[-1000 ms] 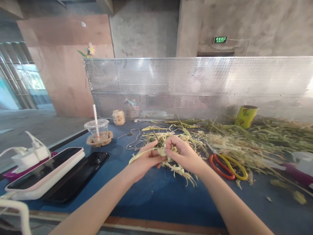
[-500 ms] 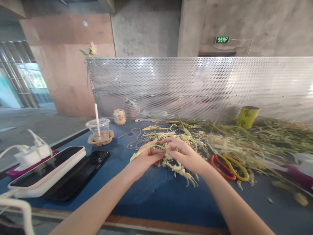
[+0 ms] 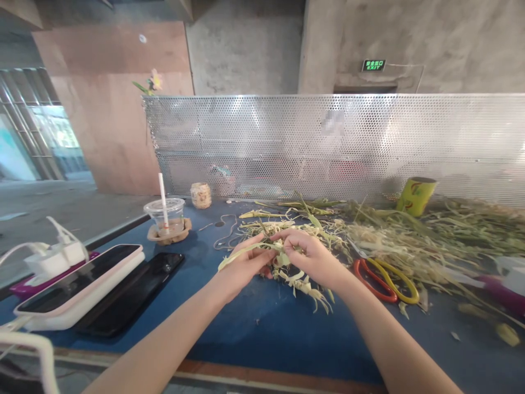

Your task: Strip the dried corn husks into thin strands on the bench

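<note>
My left hand (image 3: 241, 268) and my right hand (image 3: 314, 257) meet over the blue table top (image 3: 262, 328). Both pinch a pale green leaf strip (image 3: 238, 254) that sticks out to the left of my left fingers. Under the hands hangs a woven bundle of pale leaf strips (image 3: 301, 282), its frayed ends resting on the table. Red and yellow scissors (image 3: 388, 279) lie just right of my right wrist.
A heap of green and dried leaves (image 3: 410, 232) covers the table's right half. A yellow cup (image 3: 415, 195) stands at the back right, a plastic cup with a straw (image 3: 166, 216) and a small jar (image 3: 200, 195) at the back left. Two phones (image 3: 102, 284) and a charger (image 3: 55, 254) lie left. A perforated metal screen (image 3: 328, 142) runs behind.
The hands have stayed in place; the right fingers have shifted slightly on the leaf strip. The camera view moved a little.
</note>
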